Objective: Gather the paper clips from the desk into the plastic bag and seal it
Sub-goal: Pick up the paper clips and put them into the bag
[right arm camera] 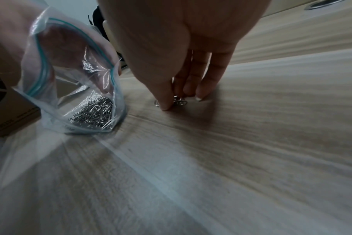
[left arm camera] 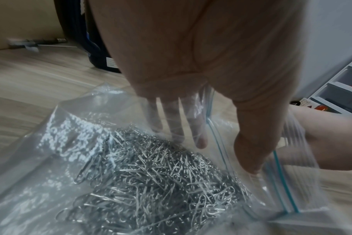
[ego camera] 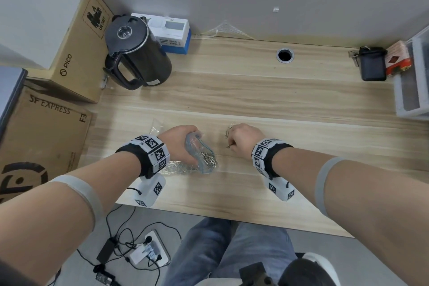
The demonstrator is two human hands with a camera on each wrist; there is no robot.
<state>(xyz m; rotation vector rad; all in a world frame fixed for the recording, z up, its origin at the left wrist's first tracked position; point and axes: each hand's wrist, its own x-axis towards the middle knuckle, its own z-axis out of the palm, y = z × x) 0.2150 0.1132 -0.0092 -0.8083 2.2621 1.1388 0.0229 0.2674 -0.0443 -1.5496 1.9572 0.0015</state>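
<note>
My left hand (ego camera: 178,140) holds the mouth of a clear plastic bag (ego camera: 200,146) with a blue zip strip, fingers inside it and thumb outside. The bag (left arm camera: 70,143) rests on the desk and holds a heap of silver paper clips (left arm camera: 151,182). To its right, my right hand (ego camera: 241,139) reaches down to the wooden desk (ego camera: 255,100). Its thumb and fingertips (right arm camera: 201,95) pinch a small cluster of paper clips (right arm camera: 181,103). A couple of loose clips (ego camera: 228,131) lie just left of that hand. The bag's mouth (right arm camera: 70,55) gapes toward the right hand.
A small crumpled clear plastic piece (ego camera: 156,126) lies beyond my left hand. At the back left stand a black kettle (ego camera: 137,53), a white-blue box (ego camera: 174,32) and cardboard boxes (ego camera: 76,49). A cable hole (ego camera: 284,55), black pouch (ego camera: 372,65) and drawer unit (ego camera: 413,81) sit at the back right.
</note>
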